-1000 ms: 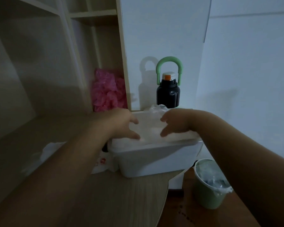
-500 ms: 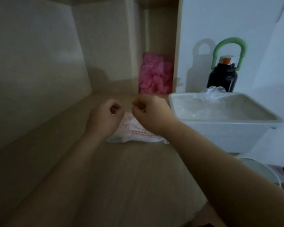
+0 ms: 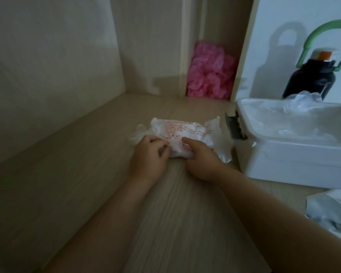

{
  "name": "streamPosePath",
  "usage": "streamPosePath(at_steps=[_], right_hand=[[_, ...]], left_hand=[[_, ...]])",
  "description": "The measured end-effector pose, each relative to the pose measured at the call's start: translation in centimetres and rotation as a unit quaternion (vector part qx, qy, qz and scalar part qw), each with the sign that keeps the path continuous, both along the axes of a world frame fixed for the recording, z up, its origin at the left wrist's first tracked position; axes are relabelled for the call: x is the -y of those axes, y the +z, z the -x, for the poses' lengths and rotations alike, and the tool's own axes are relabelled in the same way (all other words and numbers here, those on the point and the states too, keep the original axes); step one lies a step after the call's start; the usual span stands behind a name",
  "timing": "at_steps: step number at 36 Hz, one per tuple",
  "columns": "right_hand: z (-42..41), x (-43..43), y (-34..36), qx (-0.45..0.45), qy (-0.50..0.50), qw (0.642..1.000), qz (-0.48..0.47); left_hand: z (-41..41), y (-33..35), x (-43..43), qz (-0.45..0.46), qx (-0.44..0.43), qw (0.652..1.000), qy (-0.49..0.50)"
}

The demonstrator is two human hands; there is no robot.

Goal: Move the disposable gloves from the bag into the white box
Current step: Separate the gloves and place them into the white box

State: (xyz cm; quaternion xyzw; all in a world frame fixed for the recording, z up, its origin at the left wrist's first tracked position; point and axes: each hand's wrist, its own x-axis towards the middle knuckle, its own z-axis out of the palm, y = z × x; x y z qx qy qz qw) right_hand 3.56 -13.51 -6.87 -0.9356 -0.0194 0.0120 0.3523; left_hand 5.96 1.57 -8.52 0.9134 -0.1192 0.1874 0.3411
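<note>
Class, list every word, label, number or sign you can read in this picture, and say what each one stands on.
Bag: several rows of red print, too blurred to read; nothing can be quoted.
Box: no text shows.
Bottle: no label or text shows.

The red print point(image 3: 178, 130) on the bag point(image 3: 218, 148) is too blurred to read, and the white box point(image 3: 295, 166) runs off the right edge.
</note>
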Motion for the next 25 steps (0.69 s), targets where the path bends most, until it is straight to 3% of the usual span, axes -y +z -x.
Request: streamPosePath(at_steps=[6,12,19,25], right_hand=[[-0.4,0.3,0.1,0.031,-0.013,0.998,-0.049],[-1.1,-0.2,0.7,0.051,0.001,0.998,-0.024],[-1.7,-0.5,0.6,-0.002,0.013,0.999,0.036],[-0.7,-1.7,2.5,0.136,0.026,0.987,-0.08]], left_hand=[[-0.5,0.5,-0.5,0.1,0.028,0.995,0.008],[-0.7,1.4,-0.9,0.2,0.009,0.979,0.027],[-1.0,2.9,-1.7,0.394,-0.08,0.915,-0.022],[-0.6,4.4,-2.3,0.389,-0.014,0.92,-0.046]])
